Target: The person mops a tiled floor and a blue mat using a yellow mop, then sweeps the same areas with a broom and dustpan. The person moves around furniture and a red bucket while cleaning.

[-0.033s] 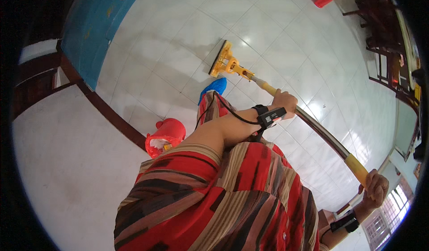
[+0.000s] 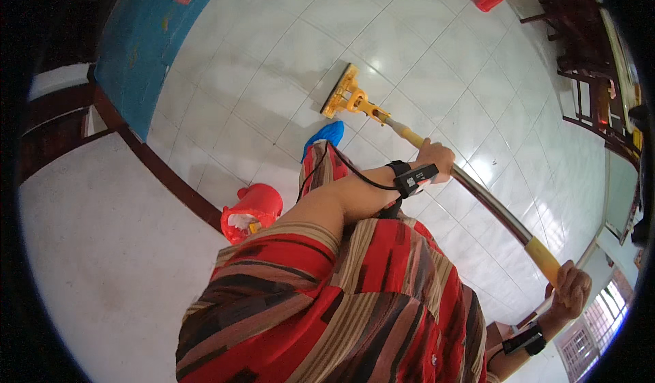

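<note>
Pale tiled floor [image 2: 273, 49] bears a red stool [image 2: 490, 0] at the far edge, a red bucket [image 2: 263, 200] at left and a blue-covered foot [image 2: 326, 134] just beside the head of the yellow mop [image 2: 490, 201], its shaft clamped midway in the left hand's [image 2: 435, 159] fingers, its top grip in the right hand's [image 2: 572, 291] fingers.

Black box-shaped device [image 2: 421, 175] strapped at the wrist of the left hand [image 2: 435, 156], small pale square patterned label [image 2: 410, 183] on its face, tiny pale marks beside it too small to read, no other lettering legible.
</note>
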Demonstrator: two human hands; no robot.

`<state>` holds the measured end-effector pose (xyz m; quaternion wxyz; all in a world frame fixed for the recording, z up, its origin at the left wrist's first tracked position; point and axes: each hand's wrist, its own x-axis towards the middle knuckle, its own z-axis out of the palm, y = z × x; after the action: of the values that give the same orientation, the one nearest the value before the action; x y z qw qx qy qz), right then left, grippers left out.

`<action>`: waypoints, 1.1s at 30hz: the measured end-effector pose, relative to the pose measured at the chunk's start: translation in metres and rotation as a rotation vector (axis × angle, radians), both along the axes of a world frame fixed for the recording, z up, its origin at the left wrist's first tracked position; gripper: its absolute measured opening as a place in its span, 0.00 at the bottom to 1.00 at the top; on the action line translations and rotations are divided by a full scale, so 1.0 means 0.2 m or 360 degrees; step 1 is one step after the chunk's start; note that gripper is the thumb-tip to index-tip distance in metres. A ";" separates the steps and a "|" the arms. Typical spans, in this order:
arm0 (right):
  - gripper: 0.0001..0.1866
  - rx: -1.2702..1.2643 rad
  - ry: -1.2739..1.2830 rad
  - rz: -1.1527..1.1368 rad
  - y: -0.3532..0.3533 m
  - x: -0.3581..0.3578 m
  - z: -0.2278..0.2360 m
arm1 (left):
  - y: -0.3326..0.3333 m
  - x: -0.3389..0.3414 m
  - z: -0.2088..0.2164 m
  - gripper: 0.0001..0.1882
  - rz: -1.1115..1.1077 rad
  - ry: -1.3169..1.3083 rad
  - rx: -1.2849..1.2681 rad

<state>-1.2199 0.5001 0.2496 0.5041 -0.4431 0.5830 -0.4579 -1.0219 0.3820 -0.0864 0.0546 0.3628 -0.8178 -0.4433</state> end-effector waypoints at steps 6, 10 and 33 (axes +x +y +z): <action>0.20 -0.0159 -0.0401 0.0021 0.27 -0.18 -0.17 | 0.11 -0.13 -0.12 0.08 0.0018 0.0172 -0.0261; 0.13 0.0195 -0.0285 0.0023 0.23 -0.07 -0.57 | -0.05 0.14 -0.35 0.06 -0.0093 -0.0418 -0.0338; 0.19 -0.0172 -0.0294 -0.0769 1.10 -0.72 0.00 | 0.59 -1.07 0.00 0.03 -0.0914 0.0068 -0.0042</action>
<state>-1.3641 0.7194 0.2503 0.4068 -0.2736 0.5981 -0.6340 -1.2350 0.4995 -0.0855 -0.0512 0.1061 -0.8915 -0.4375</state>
